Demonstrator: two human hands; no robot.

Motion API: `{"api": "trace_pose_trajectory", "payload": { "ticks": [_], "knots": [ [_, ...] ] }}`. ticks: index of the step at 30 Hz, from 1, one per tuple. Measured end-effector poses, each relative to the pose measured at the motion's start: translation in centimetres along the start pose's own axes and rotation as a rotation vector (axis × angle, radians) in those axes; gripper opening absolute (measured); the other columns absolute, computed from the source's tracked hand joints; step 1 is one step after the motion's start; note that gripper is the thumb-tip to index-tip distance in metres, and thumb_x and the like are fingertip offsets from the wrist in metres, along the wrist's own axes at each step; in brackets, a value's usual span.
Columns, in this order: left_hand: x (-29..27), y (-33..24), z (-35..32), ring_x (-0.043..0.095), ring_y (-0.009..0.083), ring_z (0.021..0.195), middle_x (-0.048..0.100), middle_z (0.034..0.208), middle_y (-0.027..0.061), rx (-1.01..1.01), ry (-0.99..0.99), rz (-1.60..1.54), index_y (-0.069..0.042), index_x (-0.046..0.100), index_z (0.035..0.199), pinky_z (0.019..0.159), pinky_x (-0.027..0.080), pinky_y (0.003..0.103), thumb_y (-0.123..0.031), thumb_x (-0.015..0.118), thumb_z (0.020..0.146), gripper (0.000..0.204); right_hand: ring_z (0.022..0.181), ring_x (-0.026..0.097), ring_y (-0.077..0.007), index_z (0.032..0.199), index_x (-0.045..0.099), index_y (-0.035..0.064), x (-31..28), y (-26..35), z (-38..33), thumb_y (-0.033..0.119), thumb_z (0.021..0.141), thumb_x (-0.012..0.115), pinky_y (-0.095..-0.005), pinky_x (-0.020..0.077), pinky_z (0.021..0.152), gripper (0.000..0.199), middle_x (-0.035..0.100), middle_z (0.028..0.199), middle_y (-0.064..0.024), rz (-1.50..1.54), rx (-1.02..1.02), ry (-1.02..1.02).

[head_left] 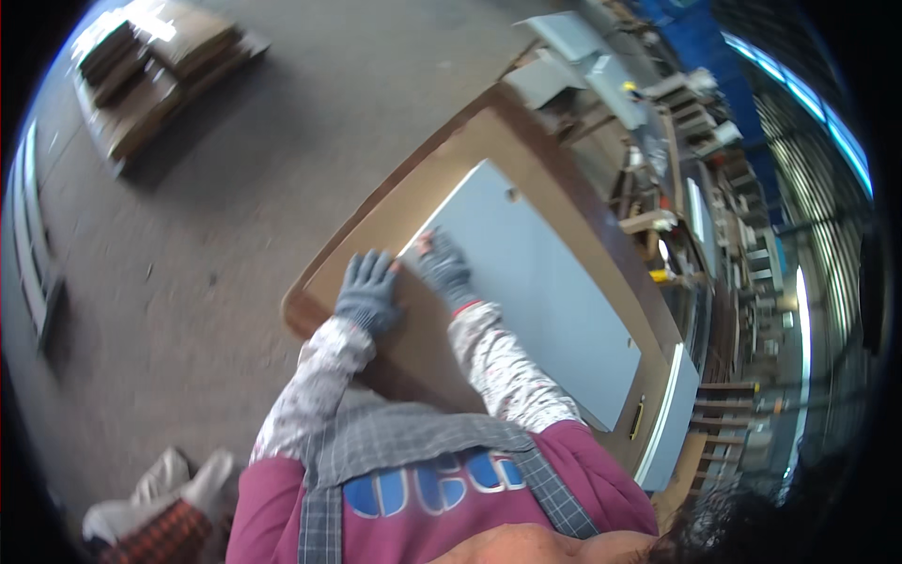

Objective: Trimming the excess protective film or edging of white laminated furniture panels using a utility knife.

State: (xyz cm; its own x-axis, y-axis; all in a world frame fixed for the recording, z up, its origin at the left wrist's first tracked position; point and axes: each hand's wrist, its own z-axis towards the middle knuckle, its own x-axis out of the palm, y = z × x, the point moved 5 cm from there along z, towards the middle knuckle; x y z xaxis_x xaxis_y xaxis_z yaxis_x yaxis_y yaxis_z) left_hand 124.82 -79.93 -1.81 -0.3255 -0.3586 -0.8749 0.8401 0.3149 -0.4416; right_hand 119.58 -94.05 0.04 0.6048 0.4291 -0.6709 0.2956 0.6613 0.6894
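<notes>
Nearest the lens: magenta sweatshirt (pixel 442 498) with blue printed patch on the chest, grey checked apron straps (pixel 413 442) over it, floral-print sleeves (pixel 507 367) running up to both hands. Left hand (pixel 368 293) in a grey knit glove, palm down on the brown wooden tabletop (pixel 376 240) just beside the near corner of the panel, fingers spread apart and flat, clamped on nothing. Right hand (pixel 443 268), same grey glove with a reddish cuff, rests on the corner edge of the pale grey-white panel (pixel 536 282), fingers close together and pressed on its surface; whether the thumb hooks under the edge I cannot tell, view is blurred. Panel lies flat on the table, long, rectangular, small dark hole near its far corner. A second white board (pixel 672 414) stands on edge at the table's right side. Far left on the concrete floor (pixel 235 188): stack of flat brown cardboard sheets (pixel 155 70) on a pallet. Bottom left: heap of light cloth (pixel 174 489) with a red-checked piece. Right of the table: cluttered shelving and wooden parts (pixel 695 122), blue tarp behind; contents too small to tell
</notes>
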Motion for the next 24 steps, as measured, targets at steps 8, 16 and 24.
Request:
{"api": "trace_pose_trajectory", "payload": {
  "ticks": [8,16,24],
  "knots": [
    [1.0,0.5,-0.4,0.019,0.0244,0.129,0.029,0.136,0.0099,-0.035,0.115,0.023,-0.006,0.035,0.128,0.107,0.008,0.041,-0.047,0.052,0.074,0.070,0.068,0.053,-0.0160,0.088,0.054,0.0026,0.4,0.5,-0.2,0.012,0.082,0.053,-0.0291,0.0441,0.066,0.011,0.057,0.075,-0.0084,0.046,0.076,0.139],
    [0.8,0.3,-0.8,0.016,0.0237,0.130,0.026,0.137,0.0089,-0.044,0.153,-0.018,-0.006,0.033,0.129,0.107,0.007,0.040,-0.047,0.052,0.075,0.071,0.074,0.057,-0.0242,0.090,0.053,0.0033,0.4,1.2,-0.8,0.013,0.081,0.053,-0.0329,0.0447,0.068,0.013,0.059,0.081,-0.0117,-0.107,0.044,0.124],
    [1.0,0.3,-0.5,0.015,0.0238,0.130,0.025,0.138,0.0089,-0.039,0.174,-0.013,-0.006,0.033,0.129,0.107,0.006,0.040,-0.048,0.050,0.076,0.070,0.068,0.054,-0.0156,0.089,0.054,0.0023,0.3,1.5,-0.5,0.011,0.081,0.054,-0.0293,0.0448,0.066,0.012,0.058,0.076,-0.0063,-0.260,-0.075,0.141]
  ]
}}
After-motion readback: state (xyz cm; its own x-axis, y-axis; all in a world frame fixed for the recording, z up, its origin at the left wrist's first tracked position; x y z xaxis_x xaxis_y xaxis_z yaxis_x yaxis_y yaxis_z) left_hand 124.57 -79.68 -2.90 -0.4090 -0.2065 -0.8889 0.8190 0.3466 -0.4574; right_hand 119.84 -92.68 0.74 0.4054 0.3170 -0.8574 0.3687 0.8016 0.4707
